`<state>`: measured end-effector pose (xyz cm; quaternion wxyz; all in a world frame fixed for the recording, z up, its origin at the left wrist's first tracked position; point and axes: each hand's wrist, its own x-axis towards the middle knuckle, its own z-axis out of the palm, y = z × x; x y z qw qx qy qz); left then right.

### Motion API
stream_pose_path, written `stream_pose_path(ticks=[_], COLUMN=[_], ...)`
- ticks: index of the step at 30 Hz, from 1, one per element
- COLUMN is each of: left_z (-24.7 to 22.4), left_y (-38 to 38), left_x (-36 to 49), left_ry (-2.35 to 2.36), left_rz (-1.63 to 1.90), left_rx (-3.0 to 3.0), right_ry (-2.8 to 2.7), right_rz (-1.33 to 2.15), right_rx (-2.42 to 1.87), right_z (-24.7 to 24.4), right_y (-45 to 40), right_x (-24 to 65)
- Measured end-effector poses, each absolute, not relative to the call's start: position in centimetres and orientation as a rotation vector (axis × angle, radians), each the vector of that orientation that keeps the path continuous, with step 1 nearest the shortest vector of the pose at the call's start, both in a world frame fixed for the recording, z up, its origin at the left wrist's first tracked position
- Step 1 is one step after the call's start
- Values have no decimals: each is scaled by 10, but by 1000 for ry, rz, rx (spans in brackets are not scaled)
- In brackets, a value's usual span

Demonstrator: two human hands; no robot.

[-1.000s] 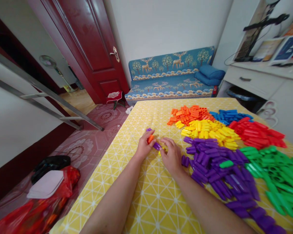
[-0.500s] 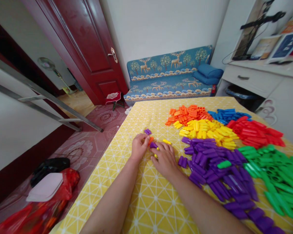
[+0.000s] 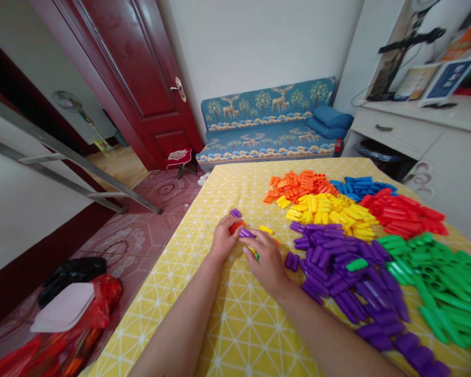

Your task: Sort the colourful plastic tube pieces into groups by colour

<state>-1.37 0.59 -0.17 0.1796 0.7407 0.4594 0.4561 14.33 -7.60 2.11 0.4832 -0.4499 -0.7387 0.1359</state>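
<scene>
My left hand point(image 3: 221, 240) is closed, thumb against fingers, on an orange plastic tube piece point(image 3: 236, 226). Just beside it, a purple plastic tube piece point(image 3: 246, 233) is pinched in the fingertips of my right hand point(image 3: 266, 257); its near end is close to the orange one, and I cannot tell whether they are joined. Under and around my right fingers lie a yellow piece point(image 3: 266, 229) and bits of green and orange, partly covered. Beyond my left fingertips rests a small purple pair point(image 3: 235, 212).
On the patterned yellow tablecloth point(image 3: 251, 319), pieces are heaped by colour to the right: purple point(image 3: 329, 256), yellow point(image 3: 322, 208), orange point(image 3: 302, 186), blue point(image 3: 361, 187), red point(image 3: 402, 212) and green point(image 3: 447, 277). One green piece point(image 3: 357, 264) lies on the purple heap. A sofa point(image 3: 267, 123) stands behind the table.
My right fingers have closed around the purple piece. More of the orange piece shows at my left hand, and green and orange bits now show by my right fingers. The view has shifted slightly.
</scene>
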Motion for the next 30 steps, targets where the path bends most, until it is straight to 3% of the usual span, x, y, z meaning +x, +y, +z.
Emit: stream_pose_path(ticks=[8,19,24,30], left_z=[0,4,2,-1], left_y=[7,2,4,6], left_x=[-13,-9,-10,-12], left_ry=[1305,1287,1268,1269], left_rz=[1285,1182,1173,1159], left_rx=[2031,1956,1955,1943], right_ry=[-1592,-1028,-1115,-1315], right_rz=[542,1175,1135,818], right_rx=[-1193,-1285,-1372,-1410], right_z=[51,57,69,73], right_y=[-71,-21,-8,-33], right_x=[198,256,263,294])
